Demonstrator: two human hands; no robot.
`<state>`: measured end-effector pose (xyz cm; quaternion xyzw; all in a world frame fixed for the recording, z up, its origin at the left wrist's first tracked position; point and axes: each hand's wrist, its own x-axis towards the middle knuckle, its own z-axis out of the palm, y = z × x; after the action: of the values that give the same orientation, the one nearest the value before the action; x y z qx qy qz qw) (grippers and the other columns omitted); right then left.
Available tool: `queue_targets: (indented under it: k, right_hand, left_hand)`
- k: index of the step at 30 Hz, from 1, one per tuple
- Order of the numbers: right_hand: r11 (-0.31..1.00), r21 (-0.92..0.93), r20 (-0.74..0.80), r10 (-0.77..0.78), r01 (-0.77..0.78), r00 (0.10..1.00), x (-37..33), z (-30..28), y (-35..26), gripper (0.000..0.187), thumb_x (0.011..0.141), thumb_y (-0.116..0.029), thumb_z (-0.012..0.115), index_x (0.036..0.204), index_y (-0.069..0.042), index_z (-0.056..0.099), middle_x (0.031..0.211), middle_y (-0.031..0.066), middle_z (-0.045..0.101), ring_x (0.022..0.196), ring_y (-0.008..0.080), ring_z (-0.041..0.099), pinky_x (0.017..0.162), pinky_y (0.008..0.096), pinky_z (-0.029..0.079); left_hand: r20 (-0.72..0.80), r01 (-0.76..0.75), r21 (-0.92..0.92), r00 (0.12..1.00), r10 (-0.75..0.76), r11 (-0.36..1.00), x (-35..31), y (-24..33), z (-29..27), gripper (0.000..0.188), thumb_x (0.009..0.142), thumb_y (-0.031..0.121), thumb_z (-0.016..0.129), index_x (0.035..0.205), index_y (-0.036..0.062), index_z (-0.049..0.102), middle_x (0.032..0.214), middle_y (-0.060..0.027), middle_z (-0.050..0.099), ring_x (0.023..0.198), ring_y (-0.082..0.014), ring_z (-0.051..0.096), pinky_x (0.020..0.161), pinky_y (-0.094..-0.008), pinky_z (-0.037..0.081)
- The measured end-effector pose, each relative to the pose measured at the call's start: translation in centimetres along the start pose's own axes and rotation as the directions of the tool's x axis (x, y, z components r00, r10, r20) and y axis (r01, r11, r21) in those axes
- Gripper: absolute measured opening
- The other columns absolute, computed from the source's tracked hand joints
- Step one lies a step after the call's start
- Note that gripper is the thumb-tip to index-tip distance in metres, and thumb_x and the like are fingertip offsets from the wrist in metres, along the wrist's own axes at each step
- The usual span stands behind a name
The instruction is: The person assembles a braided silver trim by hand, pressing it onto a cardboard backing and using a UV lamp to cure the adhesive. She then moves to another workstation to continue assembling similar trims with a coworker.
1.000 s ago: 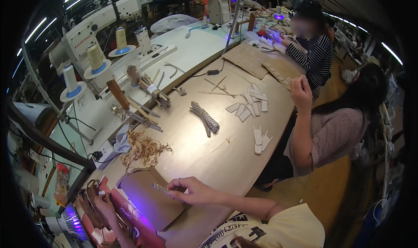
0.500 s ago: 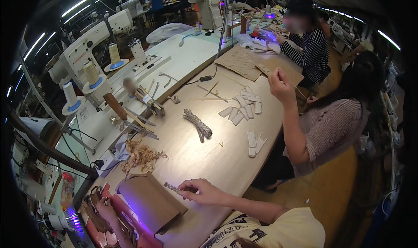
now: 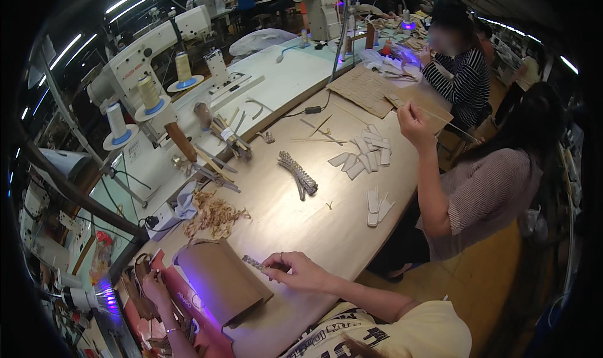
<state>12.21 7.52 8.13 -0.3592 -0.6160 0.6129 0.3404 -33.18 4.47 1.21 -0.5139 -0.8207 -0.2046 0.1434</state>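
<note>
The right hand (image 3: 296, 272) has shifted the short grey braided strip (image 3: 252, 262) from over the curved brown sheet (image 3: 223, 282) to that sheet's right edge, at lower centre, and pinches it between thumb and fingers. The broad tan-topped worktable (image 3: 264, 226) runs diagonally through the frame. At lower left lies a flat red cardboard box (image 3: 173, 281), the brown sheet over its right side; thin brown straps (image 3: 139, 298) bunch at its left, whether inside or on top cannot be told. A clear plastic bag (image 3: 100, 264), reddish at its top, has blurred contents. Curled pale shavings (image 3: 217, 213) lie above the sheet. The left hand (image 3: 155, 287) bends its fingers at the straps; its grip is unclear.
</note>
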Motion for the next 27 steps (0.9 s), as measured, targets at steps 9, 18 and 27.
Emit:
queue_targets:
  k: [9,18,27]
  right_hand:
    - [0.993,0.058,0.001,0.103,-0.103,0.995,-0.3,0.0,-0.4,0.023,0.093,-0.019,0.063,0.104,0.001,0.065,0.081,0.0015,0.066,0.071,0.0058,0.059,0.065,0.0219,0.049]
    - [0.977,0.117,0.058,0.173,-0.179,0.983,1.1,1.0,-1.6,0.021,0.095,-0.017,0.062,0.103,0.002,0.065,0.08,-0.0005,0.064,0.073,0.0045,0.056,0.067,0.0208,0.046]
    - [0.997,0.026,0.028,0.066,-0.067,0.997,2.0,2.3,-2.1,0.024,0.094,-0.016,0.063,0.106,0.004,0.066,0.081,0.002,0.066,0.073,0.0055,0.058,0.066,0.0209,0.047]
  left_hand:
    - [-0.11,-0.047,0.196,0.992,0.069,0.979,-1.3,-0.7,-0.7,0.014,0.088,0.018,0.061,0.094,0.0086,0.069,0.102,-0.0081,0.068,0.097,-0.0268,0.063,0.089,-0.0413,0.044]
    - [-0.001,-0.051,0.214,0.999,0.053,0.975,-1.6,-1.6,-2.0,0.016,0.09,0.021,0.061,0.101,0.0113,0.069,0.099,-0.0049,0.066,0.094,-0.0241,0.062,0.085,-0.0395,0.042]
    - [0.11,-0.052,0.113,0.993,0.039,0.992,-0.3,0.0,-1.2,0.023,0.09,0.022,0.06,0.102,0.0067,0.071,0.105,-0.0115,0.063,0.104,-0.031,0.057,0.089,-0.0442,0.042]
